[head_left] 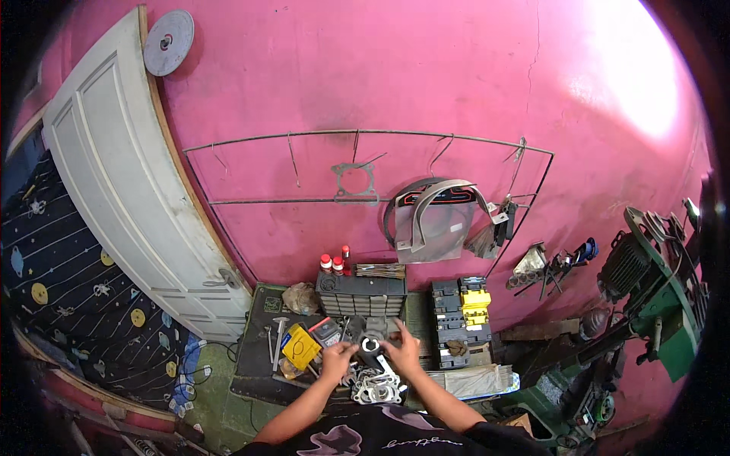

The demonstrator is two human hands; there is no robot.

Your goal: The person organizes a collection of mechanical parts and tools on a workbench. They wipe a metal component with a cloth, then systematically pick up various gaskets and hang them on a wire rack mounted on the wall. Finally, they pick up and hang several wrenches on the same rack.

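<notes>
Between my hands is a dark round metal part [368, 358] with a bright ring [371, 344] at its top. My left hand [338, 359] is at its left side with thumb and fingers pinched together; what they hold, if anything, is too small to make out. On the other side, my right hand [404, 353] has its index finger stretched out and away from the thumb. That thumb reaches the edge of the bright ring. Close to my body, below both hands, lies a cluster of silver metal engine parts [377, 389].
A yellow packet [301, 346] and a hammer [279, 338] lie left on the dark bench [255, 365]. Behind stands a drawer cabinet [361, 295] carrying red-and-white bottles [326, 262]. Black-and-yellow toolboxes [461, 319] stand right, with a green machine [661, 327] farther right.
</notes>
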